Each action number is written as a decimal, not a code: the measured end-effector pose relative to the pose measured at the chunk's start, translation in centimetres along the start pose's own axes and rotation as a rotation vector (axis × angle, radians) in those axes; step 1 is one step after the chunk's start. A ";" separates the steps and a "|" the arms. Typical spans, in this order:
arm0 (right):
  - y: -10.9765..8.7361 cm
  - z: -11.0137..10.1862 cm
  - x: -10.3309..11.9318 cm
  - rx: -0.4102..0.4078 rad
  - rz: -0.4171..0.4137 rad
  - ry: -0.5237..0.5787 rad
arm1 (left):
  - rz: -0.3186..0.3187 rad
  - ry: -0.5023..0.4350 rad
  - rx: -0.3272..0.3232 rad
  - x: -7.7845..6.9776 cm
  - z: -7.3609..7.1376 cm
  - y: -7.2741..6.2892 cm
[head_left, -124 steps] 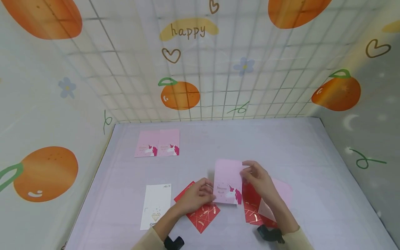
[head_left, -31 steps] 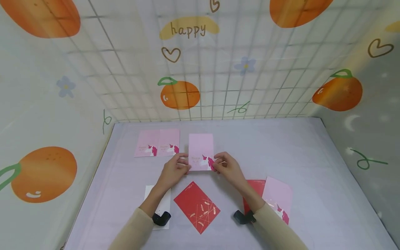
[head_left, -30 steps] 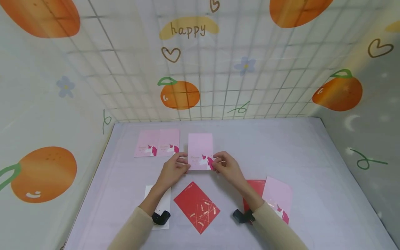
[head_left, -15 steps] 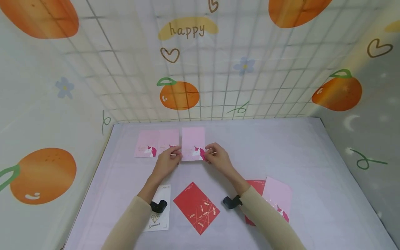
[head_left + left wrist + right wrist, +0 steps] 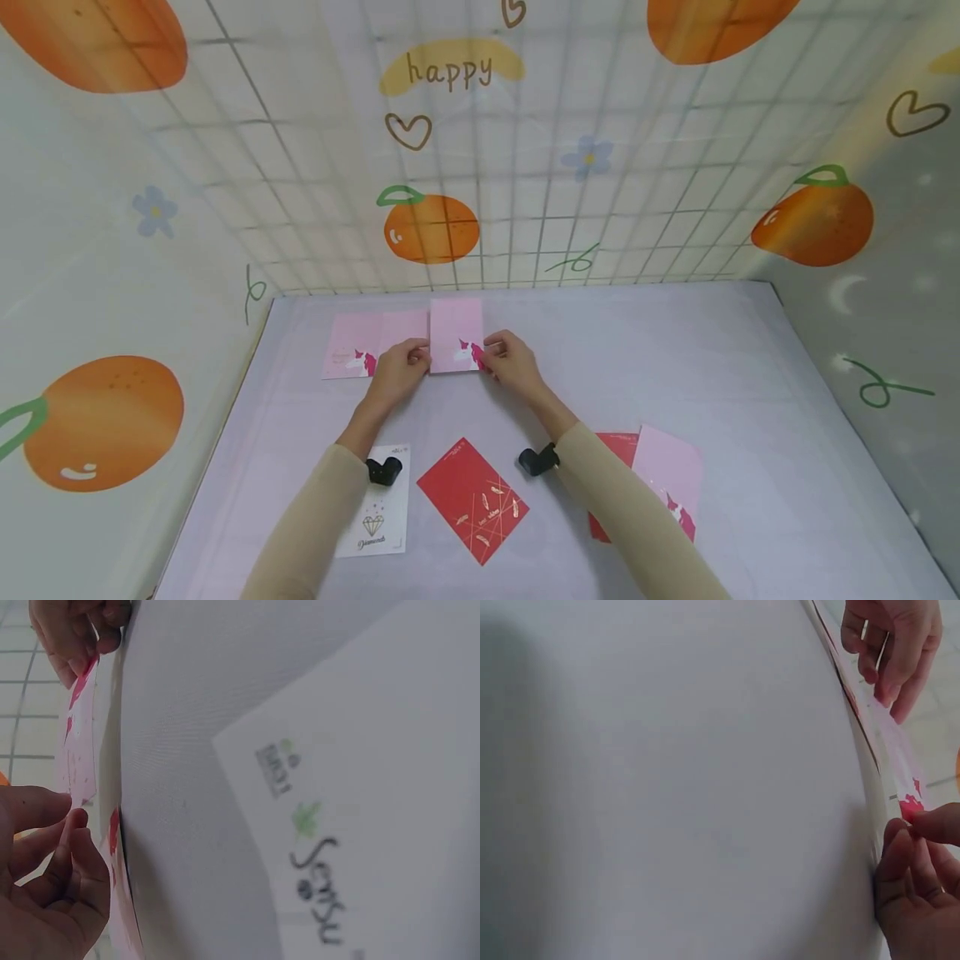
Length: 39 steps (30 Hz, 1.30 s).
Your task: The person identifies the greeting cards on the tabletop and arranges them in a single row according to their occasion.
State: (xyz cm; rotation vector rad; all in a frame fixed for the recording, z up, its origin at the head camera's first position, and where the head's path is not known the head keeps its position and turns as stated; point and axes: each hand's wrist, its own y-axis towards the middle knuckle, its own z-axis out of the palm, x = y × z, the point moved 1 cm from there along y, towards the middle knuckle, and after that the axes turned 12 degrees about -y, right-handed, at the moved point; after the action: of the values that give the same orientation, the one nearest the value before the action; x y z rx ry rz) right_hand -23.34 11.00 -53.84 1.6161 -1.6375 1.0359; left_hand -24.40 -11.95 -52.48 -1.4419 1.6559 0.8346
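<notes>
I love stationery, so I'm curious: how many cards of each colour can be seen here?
Pink cards: 4
Red cards: 2
White card: 1
Total: 7 in sight; the overlap at the right could hide more.

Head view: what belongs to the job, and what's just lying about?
Likely in the job:
held pink card, between left hand and right hand
pink pair, back left
perhaps matching pink card, right

Seemingly lying about:
white Diamonds card
centre red card
partly hidden red card, right
</notes>
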 end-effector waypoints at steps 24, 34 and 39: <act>1.0 0.3 -0.2 0.008 0.012 -0.135 | -0.111 0.021 0.046 0.6 0.4 0.7; 1.0 0.3 0.0 0.020 0.022 -0.153 | -0.097 0.022 0.046 0.7 0.4 0.6; 0.9 0.3 0.1 0.029 0.032 -0.135 | -0.095 0.017 0.043 0.9 0.4 0.7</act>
State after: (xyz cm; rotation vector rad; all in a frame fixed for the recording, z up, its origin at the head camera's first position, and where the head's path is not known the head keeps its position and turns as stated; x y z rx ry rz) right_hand -24.19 10.68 -53.98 1.7168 -1.7489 0.9898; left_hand -25.06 -11.93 -53.48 -1.4892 1.5949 0.7318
